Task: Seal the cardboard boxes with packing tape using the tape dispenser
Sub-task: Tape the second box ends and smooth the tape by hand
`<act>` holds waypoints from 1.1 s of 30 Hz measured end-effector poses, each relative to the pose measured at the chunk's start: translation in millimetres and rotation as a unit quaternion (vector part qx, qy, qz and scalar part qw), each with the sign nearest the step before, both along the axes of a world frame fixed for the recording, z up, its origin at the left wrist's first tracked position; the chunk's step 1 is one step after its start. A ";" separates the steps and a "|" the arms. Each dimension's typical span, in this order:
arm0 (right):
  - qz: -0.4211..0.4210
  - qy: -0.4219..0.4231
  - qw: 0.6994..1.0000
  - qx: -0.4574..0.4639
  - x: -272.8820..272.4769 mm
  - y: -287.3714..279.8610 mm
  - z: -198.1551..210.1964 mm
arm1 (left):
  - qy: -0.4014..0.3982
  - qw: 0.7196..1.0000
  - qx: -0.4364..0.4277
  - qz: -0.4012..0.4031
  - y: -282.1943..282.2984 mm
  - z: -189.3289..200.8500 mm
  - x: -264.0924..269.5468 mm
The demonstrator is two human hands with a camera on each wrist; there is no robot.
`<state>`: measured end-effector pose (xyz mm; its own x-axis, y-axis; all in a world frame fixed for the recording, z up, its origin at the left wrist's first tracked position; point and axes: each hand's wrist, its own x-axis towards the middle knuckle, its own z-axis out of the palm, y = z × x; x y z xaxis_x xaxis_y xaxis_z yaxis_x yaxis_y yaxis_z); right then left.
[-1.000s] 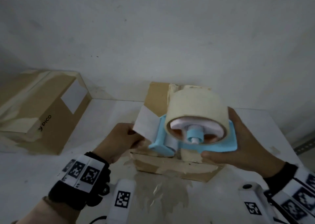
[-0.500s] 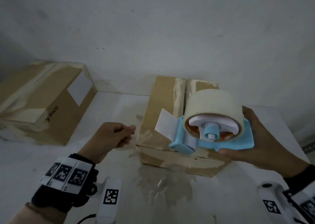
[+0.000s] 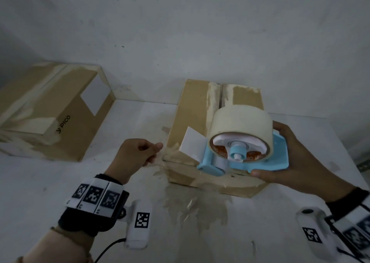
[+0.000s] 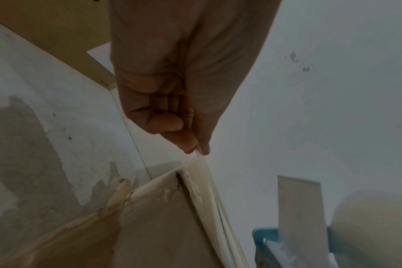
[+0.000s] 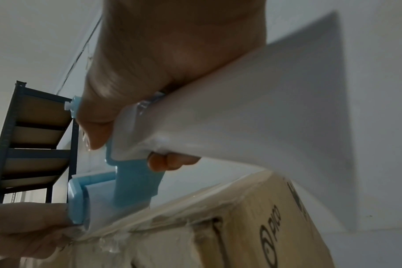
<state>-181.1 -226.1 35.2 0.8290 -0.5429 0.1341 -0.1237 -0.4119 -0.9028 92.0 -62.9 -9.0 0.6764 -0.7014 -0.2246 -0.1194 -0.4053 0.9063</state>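
Two hands working | right hand [image 3: 300, 158] is gripping the blue tape dispenser [image 3: 246, 158], hovering over the near box [image 3: 192, 110] | loose tape tab [image 3: 192, 142] is sticking out toward the left hand [image 3: 136, 154], which is curled and holding nothing | tip: press the tab over the near edge, then pull straight along the seam
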 end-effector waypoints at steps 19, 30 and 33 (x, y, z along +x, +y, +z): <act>-0.005 0.010 1.000 0.028 2.3 -5.0 -16.5 | 0.099 0.995 0.013 0.021 -0.7 -32.6 -3.0; -0.011 -0.006 0.998 0.053 2.1 -3.7 -21.0 | 0.072 0.993 0.001 0.097 -3.1 -44.3 -16.6; -0.008 -0.005 0.998 0.056 1.5 -2.8 -21.6 | 0.121 0.983 0.012 0.134 -4.3 -47.1 -15.8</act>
<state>-179.6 -228.9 13.6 0.8187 -0.5686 0.0798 -0.1208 -0.3065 -0.9442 76.2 -67.2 -56.1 0.7608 -0.4978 -0.4164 0.2129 -0.4148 0.8847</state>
